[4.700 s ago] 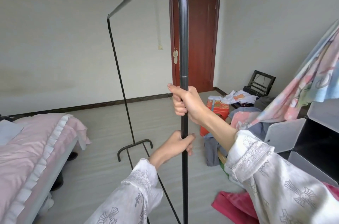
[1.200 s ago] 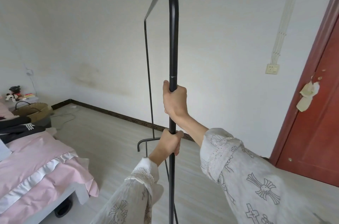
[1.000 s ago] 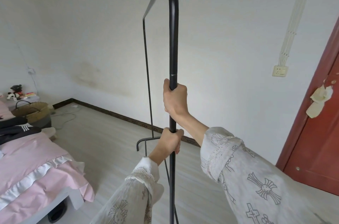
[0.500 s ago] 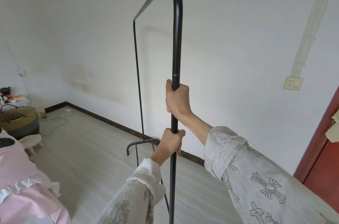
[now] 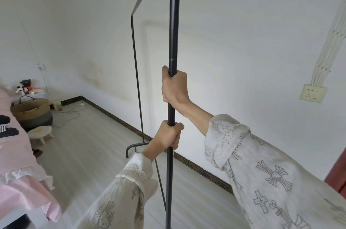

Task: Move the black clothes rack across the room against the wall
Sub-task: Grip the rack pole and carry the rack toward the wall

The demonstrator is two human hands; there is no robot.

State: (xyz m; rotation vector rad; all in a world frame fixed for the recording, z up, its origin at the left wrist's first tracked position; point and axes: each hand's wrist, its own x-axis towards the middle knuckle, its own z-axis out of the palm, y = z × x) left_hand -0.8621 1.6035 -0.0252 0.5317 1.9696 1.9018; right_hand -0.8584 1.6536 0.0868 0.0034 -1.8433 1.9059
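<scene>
Since half a second ago the view has swung left: the red door has almost left the right edge, and the woven basket [image 5: 30, 110] and small stool [image 5: 40, 133] have come into sight. Both hands clasp the near upright of the black clothes rack [image 5: 173, 37], the right hand [image 5: 175, 86] above, the left hand [image 5: 167, 136] just below it. Its far upright and curved foot stand near the white wall [image 5: 243, 31] and its dark baseboard [image 5: 116, 119]. Bare floor [image 5: 89, 146] lies open between rack and pink bed [image 5: 20, 182]. Top bend and near foot are cut off.
</scene>
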